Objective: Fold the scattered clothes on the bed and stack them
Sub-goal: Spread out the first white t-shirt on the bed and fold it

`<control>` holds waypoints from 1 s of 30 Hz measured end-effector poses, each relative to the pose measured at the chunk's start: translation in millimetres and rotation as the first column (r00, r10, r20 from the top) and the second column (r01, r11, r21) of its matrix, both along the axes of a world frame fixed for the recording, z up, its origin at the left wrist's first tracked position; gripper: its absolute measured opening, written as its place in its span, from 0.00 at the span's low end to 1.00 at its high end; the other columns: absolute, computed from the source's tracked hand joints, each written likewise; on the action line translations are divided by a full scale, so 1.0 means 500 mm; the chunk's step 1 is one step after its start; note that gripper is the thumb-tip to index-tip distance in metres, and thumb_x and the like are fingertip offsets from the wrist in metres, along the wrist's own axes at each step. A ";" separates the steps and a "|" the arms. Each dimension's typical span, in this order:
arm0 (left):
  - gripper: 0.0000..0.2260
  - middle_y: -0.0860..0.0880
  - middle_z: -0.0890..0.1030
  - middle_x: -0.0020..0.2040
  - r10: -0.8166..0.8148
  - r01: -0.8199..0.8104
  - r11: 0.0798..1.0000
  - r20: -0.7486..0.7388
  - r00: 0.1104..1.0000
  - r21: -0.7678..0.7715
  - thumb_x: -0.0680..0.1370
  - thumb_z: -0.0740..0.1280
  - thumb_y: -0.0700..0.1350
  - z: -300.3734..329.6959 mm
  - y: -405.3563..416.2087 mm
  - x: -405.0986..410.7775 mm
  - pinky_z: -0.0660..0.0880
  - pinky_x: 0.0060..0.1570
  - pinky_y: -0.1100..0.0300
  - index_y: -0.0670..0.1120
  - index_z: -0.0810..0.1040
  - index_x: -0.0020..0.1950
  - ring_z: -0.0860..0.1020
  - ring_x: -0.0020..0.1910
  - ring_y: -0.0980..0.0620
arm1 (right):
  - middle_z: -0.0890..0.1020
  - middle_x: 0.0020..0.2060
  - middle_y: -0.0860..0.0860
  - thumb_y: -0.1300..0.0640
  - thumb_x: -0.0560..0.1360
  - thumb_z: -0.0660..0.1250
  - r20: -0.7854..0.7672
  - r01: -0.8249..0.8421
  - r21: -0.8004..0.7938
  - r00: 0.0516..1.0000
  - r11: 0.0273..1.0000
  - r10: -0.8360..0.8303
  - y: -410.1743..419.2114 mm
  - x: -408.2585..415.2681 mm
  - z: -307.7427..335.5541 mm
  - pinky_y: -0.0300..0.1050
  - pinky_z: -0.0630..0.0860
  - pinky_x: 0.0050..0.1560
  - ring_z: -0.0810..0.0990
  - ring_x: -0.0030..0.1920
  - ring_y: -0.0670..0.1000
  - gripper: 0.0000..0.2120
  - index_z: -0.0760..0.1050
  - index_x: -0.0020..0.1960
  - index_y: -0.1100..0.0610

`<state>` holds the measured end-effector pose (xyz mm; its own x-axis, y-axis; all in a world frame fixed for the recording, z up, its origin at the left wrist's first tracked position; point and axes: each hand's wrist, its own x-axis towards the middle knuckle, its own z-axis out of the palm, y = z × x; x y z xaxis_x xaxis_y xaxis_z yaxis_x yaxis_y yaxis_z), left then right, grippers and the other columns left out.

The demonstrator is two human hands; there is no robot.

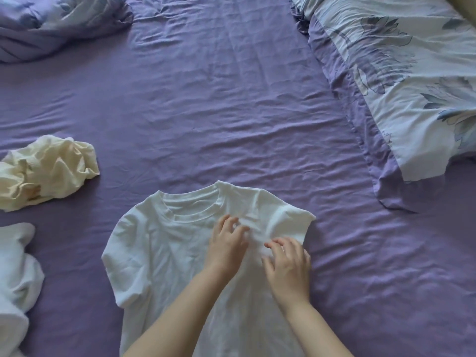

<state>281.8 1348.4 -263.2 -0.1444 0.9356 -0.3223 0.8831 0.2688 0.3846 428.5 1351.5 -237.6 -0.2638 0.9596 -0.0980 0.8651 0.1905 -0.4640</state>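
Note:
A white T-shirt [159, 253] lies spread face up on the purple bed sheet [206, 112], collar pointing away from me. My left hand [226, 246] rests on its chest just below the collar, fingers curled onto the cloth. My right hand [288, 264] lies on the shirt near the right sleeve, fingers bent and apart. Between the two hands the cloth is wrinkled. Neither hand clearly grips the fabric. A crumpled cream garment [43, 171] lies at the left, and a rumpled white garment [15, 284] sits at the lower left edge.
A floral pale-blue pillow [412, 86] with a purple border lies at the right. A bunched duvet [51, 24] fills the far left corner. Wrinkled purple sheet stretches across the middle of the bed.

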 end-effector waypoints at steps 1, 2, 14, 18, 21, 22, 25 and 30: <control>0.15 0.50 0.65 0.71 0.010 -0.011 1.000 -0.033 0.999 -0.008 0.78 0.63 0.47 0.001 -0.022 -0.023 0.54 0.70 0.58 0.52 0.73 0.65 0.54 0.74 0.47 | 0.83 0.43 0.51 0.59 0.54 0.82 0.025 -0.056 0.007 0.998 0.998 0.056 -0.004 -0.013 -0.001 0.56 0.77 0.51 0.82 0.50 0.56 0.18 0.82 0.43 0.54; 0.15 0.49 0.66 0.71 0.032 -0.032 0.999 -0.059 0.998 -0.005 0.77 0.64 0.47 0.006 -0.042 -0.047 0.54 0.70 0.56 0.52 0.74 0.64 0.56 0.74 0.46 | 0.83 0.44 0.51 0.58 0.54 0.82 0.055 -0.117 0.009 0.992 0.993 0.116 -0.010 -0.027 -0.002 0.59 0.77 0.53 0.82 0.52 0.56 0.19 0.82 0.43 0.54; 0.38 0.46 0.53 0.77 0.476 -0.496 0.868 -0.231 0.849 -0.036 0.77 0.64 0.56 0.041 -0.213 -0.355 0.53 0.71 0.51 0.50 0.43 0.78 0.55 0.74 0.46 | 0.84 0.49 0.48 0.52 0.57 0.81 0.135 -0.529 -0.072 0.835 0.846 0.534 -0.148 -0.296 -0.013 0.59 0.78 0.50 0.82 0.54 0.54 0.19 0.83 0.46 0.50; 0.34 0.45 0.73 0.66 0.665 -0.666 0.725 -0.072 0.743 -0.173 0.74 0.67 0.55 0.036 -0.210 -0.418 0.64 0.62 0.48 0.48 0.56 0.75 0.69 0.65 0.43 | 0.83 0.55 0.52 0.57 0.60 0.79 0.123 -0.565 -0.106 0.809 0.818 0.575 -0.154 -0.355 -0.019 0.62 0.75 0.53 0.79 0.58 0.58 0.21 0.82 0.53 0.53; 0.15 0.47 0.80 0.52 0.658 -0.658 0.726 -0.079 0.749 -0.201 0.71 0.67 0.54 0.040 -0.214 -0.453 0.67 0.53 0.53 0.48 0.75 0.53 0.75 0.57 0.44 | 0.65 0.72 0.49 0.55 0.77 0.61 0.099 -0.589 -0.193 0.784 0.785 0.613 -0.144 -0.391 -0.030 0.57 0.53 0.72 0.57 0.75 0.55 0.22 0.66 0.71 0.51; 0.11 0.48 0.80 0.49 0.635 -0.634 0.754 -0.057 0.770 -0.172 0.71 0.67 0.54 0.041 -0.218 -0.458 0.66 0.49 0.54 0.48 0.75 0.46 0.74 0.54 0.45 | 0.60 0.75 0.46 0.54 0.79 0.56 0.101 -0.599 -0.209 0.772 0.773 0.627 -0.141 -0.401 -0.035 0.55 0.48 0.73 0.51 0.76 0.52 0.23 0.60 0.74 0.49; 0.10 0.50 0.77 0.40 0.579 -0.569 0.813 0.259 0.773 -0.118 0.70 0.70 0.47 0.046 -0.226 -0.467 0.66 0.39 0.57 0.50 0.69 0.37 0.75 0.45 0.47 | 0.54 0.76 0.42 0.50 0.80 0.52 0.103 -0.613 -0.259 0.751 0.746 0.653 -0.135 -0.436 -0.038 0.53 0.43 0.74 0.44 0.76 0.49 0.25 0.50 0.76 0.45; 0.07 0.58 0.77 0.38 0.553 -0.546 0.831 0.277 0.786 -0.109 0.72 0.69 0.54 0.058 -0.236 -0.508 0.68 0.37 0.57 0.55 0.72 0.40 0.75 0.42 0.54 | 0.49 0.76 0.42 0.45 0.80 0.52 0.087 -0.584 -0.363 0.754 0.726 0.651 -0.125 -0.474 -0.035 0.53 0.44 0.73 0.42 0.76 0.50 0.29 0.42 0.76 0.44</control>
